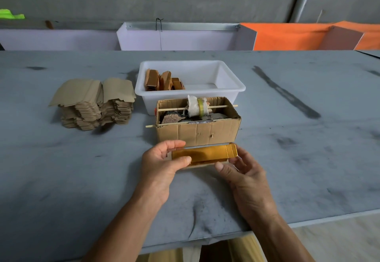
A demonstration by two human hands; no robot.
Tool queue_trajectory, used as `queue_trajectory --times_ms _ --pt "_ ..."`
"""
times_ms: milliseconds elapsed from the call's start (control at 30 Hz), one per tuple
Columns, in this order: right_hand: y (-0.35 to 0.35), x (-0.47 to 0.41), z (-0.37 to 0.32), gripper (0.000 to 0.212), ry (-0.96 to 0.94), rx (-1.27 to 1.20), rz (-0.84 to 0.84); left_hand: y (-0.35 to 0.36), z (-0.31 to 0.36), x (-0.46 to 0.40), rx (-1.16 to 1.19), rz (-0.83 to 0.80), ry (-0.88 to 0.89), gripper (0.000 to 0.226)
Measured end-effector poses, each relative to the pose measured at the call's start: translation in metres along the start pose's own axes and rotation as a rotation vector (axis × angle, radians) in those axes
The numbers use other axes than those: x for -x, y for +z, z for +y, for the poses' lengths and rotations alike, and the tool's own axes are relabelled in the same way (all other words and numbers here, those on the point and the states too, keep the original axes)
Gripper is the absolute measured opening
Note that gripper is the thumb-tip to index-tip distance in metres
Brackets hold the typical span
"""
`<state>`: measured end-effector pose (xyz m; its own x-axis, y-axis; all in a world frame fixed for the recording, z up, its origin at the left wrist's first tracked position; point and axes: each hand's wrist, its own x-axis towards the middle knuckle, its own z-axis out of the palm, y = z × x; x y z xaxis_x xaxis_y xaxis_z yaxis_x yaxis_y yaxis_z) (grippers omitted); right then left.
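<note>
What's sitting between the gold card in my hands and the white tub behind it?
The open cardboard box stands right between the gold card and the white tub. A cloth-wrapped roll on a stick spans its top, so the card would likely have to go over it.

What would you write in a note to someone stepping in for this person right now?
Left hand pinches the left end of the gold carton; right hand holds its right end.
It is held just above the table, in front of the cardboard box.
Done: a few folded brown pieces stand at the left of the white tub.
Left: this carton probably needs finishing, and a stack of flat blanks waits left of the tub.
</note>
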<state>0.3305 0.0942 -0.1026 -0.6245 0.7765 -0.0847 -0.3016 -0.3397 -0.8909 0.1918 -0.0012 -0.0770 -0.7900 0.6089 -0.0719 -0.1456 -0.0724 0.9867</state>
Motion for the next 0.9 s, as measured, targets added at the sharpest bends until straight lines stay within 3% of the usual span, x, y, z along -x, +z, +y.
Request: queue_trajectory --times_ms 233,367,533,767,900 --pt "0.016 0.002 -0.003 0.029 0.081 -0.237 -0.027 0.005 0.008 0.001 0.039 -0.007 -0.095 0.037" --pt "0.018 0.001 -0.004 0.028 0.04 -0.221 -0.023 0.006 0.012 0.0 0.019 0.005 -0.112 0.034" --pt "0.015 -0.004 -0.002 0.044 0.037 -0.219 -0.005 0.004 0.018 -0.003 -0.121 -0.006 -0.037 0.034" --pt "0.017 -0.007 -0.007 0.021 0.026 -0.192 0.038 0.002 0.022 -0.01 -0.305 -0.155 0.005 0.024" --pt "0.021 -0.006 -0.009 0.024 0.054 -0.137 0.05 0.002 0.024 -0.012 -0.362 -0.196 0.033 0.024"
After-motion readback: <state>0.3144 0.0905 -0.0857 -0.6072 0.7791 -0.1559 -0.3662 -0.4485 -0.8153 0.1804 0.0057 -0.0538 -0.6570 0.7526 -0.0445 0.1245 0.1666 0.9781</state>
